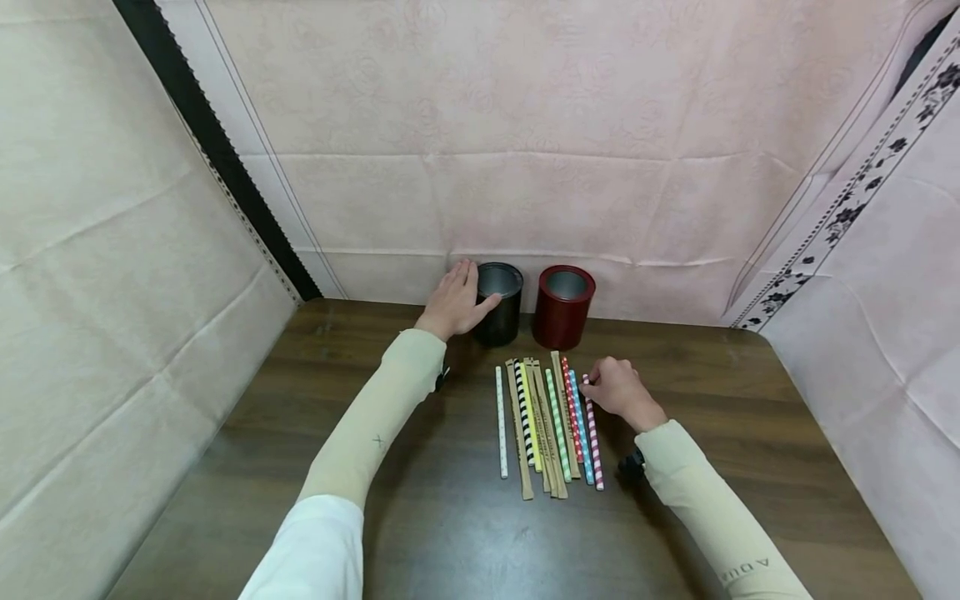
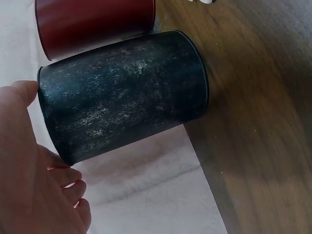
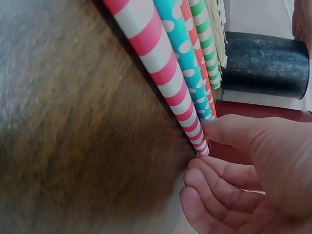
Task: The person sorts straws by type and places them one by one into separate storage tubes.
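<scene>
Thumb and fingers of my left hand (image 1: 455, 304) hold the black cup (image 1: 498, 325) by its rim at the left side; the left wrist view shows the thumb at one edge of the cup and the fingers at the other. With thumb and index finger, my right hand (image 1: 618, 390) pinches the upper end of a pink-and-white striped straw (image 1: 594, 446), the rightmost of a row. Beside it lie a blue dotted straw (image 3: 184, 53), a red dotted straw (image 1: 572, 408) and a green striped straw (image 1: 557, 425). A dark red cup (image 1: 562, 321) stands upright right of the black one.
Further left in the row are brown flat paper-wrapped sticks (image 1: 519, 433), a yellow straw (image 1: 532, 417), a black-and-white striped straw (image 1: 523, 408) and a pale straw (image 1: 501, 423). Everything stands on a brown wooden table (image 1: 262, 467). Pale cloth (image 1: 525, 200) hangs close behind the cups.
</scene>
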The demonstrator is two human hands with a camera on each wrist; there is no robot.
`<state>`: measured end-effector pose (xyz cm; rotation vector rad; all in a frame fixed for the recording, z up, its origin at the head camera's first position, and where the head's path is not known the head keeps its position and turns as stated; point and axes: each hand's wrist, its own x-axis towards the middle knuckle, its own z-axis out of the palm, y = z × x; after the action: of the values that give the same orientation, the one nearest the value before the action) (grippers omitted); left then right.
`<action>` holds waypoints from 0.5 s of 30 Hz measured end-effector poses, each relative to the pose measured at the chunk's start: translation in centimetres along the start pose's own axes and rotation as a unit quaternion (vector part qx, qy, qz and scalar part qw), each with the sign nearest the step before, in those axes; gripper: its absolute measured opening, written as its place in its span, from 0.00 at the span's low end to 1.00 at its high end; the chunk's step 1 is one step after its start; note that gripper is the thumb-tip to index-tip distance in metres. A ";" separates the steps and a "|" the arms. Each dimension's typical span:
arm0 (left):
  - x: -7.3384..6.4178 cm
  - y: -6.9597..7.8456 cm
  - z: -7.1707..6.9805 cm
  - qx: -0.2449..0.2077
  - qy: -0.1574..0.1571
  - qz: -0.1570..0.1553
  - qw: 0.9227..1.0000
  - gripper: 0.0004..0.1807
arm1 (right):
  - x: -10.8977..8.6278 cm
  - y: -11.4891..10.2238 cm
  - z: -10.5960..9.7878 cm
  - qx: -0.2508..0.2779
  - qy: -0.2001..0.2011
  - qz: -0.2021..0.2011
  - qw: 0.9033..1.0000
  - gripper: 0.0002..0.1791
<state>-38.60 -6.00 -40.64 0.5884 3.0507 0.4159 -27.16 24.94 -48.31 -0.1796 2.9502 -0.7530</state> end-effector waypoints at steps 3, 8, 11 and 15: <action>0.2 0.1 0.1 0.002 -0.004 -0.001 1.000 0.51 | 0.0 0.0 0.1 -0.004 -0.002 0.004 1.000 0.13; 0.2 0.1 0.1 0.004 -0.008 -0.003 1.000 0.52 | 0.0 0.0 0.1 -0.003 -0.004 0.013 1.000 0.10; 0.1 0.1 0.2 0.005 -0.009 -0.006 1.000 0.51 | 0.1 -0.1 0.1 0.001 -0.005 0.015 1.000 0.10; 0.1 0.1 0.3 0.008 -0.007 -0.005 1.000 0.51 | 0.2 0.0 0.1 0.005 -0.007 0.020 1.000 0.10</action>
<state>-38.61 -5.81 -40.87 0.5741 3.0458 0.3846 -27.38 24.83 -48.38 -0.1239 2.9271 -0.7583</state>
